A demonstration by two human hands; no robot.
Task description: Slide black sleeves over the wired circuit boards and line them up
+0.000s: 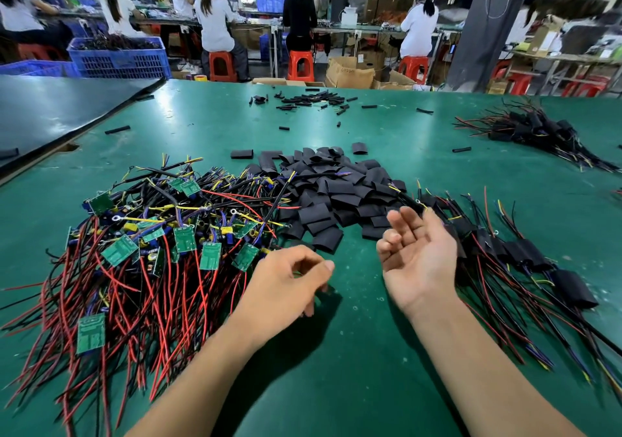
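Observation:
A heap of green circuit boards [210, 255] with red, black and yellow wires covers the left of the green table [353, 369]. Behind the hands lies a pile of flat black sleeves [336, 197]. To the right, a row of sleeved boards [525, 254] lies with wires fanned toward me. My left hand [286, 285] hovers palm down beside the board heap, fingers loosely curled, holding nothing. My right hand [417, 251] is palm up, fingers apart and empty, beside the sleeved row.
A second bundle of sleeved boards [528, 130] lies far right. Small black tube pieces [309, 99] are scattered at the far edge. A dark panel [50, 113] overlaps the table at left. Seated workers, red stools and blue crates stand beyond.

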